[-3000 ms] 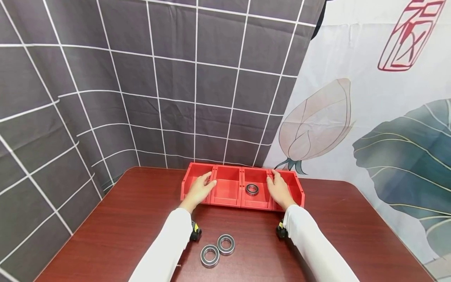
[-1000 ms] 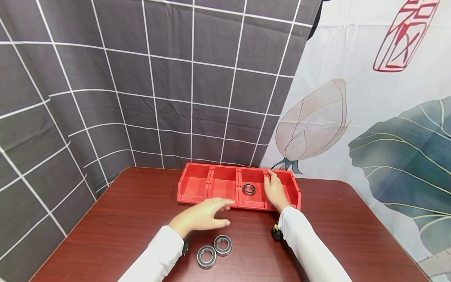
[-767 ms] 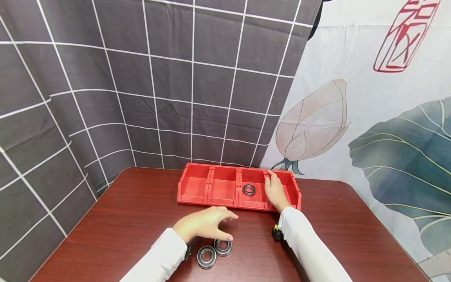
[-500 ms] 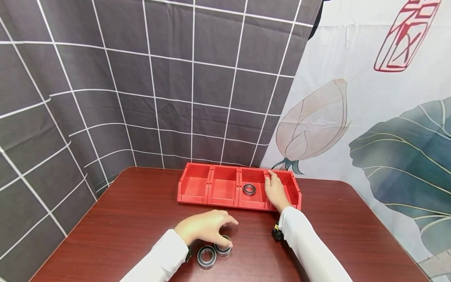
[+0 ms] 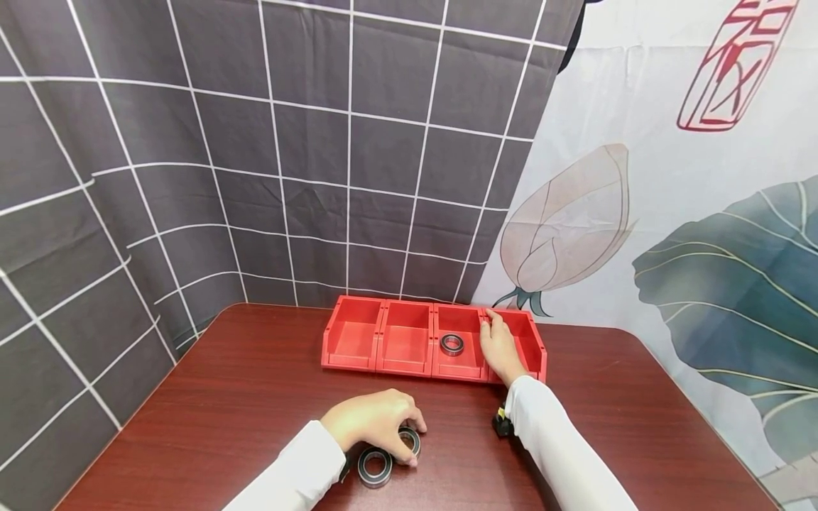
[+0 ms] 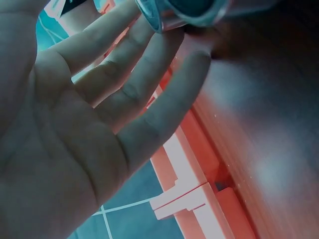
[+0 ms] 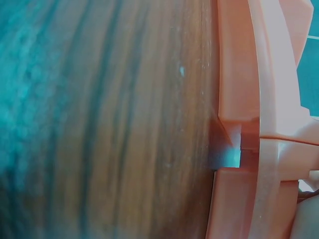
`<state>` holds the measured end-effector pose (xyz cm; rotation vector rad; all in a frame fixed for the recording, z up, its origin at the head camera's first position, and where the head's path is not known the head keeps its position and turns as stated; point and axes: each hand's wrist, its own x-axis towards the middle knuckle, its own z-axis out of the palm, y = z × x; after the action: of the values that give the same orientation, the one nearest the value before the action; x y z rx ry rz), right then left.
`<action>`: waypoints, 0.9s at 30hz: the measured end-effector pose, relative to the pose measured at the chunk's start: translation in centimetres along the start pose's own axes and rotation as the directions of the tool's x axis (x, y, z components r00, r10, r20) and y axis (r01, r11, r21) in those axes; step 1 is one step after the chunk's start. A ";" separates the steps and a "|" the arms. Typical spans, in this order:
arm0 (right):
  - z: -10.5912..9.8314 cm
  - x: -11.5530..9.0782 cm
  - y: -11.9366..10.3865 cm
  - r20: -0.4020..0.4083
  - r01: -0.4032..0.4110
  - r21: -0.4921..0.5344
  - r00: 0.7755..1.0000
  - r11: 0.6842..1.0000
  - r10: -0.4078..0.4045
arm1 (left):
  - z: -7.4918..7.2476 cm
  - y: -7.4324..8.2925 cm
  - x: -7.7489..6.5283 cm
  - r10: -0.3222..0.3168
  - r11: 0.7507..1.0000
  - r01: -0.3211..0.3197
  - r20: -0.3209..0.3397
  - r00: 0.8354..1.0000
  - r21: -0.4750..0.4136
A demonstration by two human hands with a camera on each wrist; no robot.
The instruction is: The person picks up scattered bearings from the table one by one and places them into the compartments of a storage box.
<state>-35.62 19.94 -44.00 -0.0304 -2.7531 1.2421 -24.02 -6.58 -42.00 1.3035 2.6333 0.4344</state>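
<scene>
My left hand (image 5: 373, 417) is low over the table, thumb and fingers around opposite sides of a ball bearing (image 5: 417, 438), which they partly cover. Right beside it lies a second bearing (image 5: 363, 466), flat on the wood. In the left wrist view, the fingertips of that hand (image 6: 104, 109) meet a shiny metal ring (image 6: 153, 17) at the top edge. My right hand (image 5: 501, 349) straddles the wall between the two rightmost red bins (image 5: 516, 323), thumb on one side and fingers on the other. A third bearing (image 5: 451, 353) lies in the third bin from the left.
The joined red bins stand in a row near the back of the brown table (image 5: 255, 397). The two left bins (image 5: 409, 341) hold nothing. Behind the table hang a dark grid cloth (image 5: 307, 156) and a printed flower cloth (image 5: 575, 227).
My left hand left the red bins, came toward the table's front and lowered; its thumb and fingers have closed around the upper bearing. My right hand has stayed on the bin wall.
</scene>
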 end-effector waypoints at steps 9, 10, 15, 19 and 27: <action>0.0 0.0 0.0 -0.003 0.012 0.004 1.000 1.000 -0.012 | 0.1 0.0 0.0 0.000 1.000 -0.001 0.013 1.000 0.019; 0.0 0.1 0.0 -0.006 0.013 0.004 1.000 1.000 -0.013 | 0.0 -0.1 0.0 0.001 1.000 -0.001 0.016 1.000 0.020; 0.0 0.1 0.0 0.006 -0.008 0.014 1.000 1.000 0.008 | -0.1 -0.1 -0.1 0.002 1.000 -0.003 0.026 1.000 0.021; 0.0 0.1 0.1 0.010 -0.004 0.017 1.000 1.000 0.004 | -0.2 -0.2 -0.1 0.003 1.000 -0.004 0.027 1.000 0.015; 0.0 0.2 0.2 -0.003 0.006 0.014 1.000 1.000 -0.006 | -0.2 -0.6 0.0 0.020 1.000 -0.020 0.017 1.000 -0.011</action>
<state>-35.80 20.07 -44.20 -0.0229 -2.7398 1.2593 -24.52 -6.95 -42.06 1.3253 2.6026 0.4383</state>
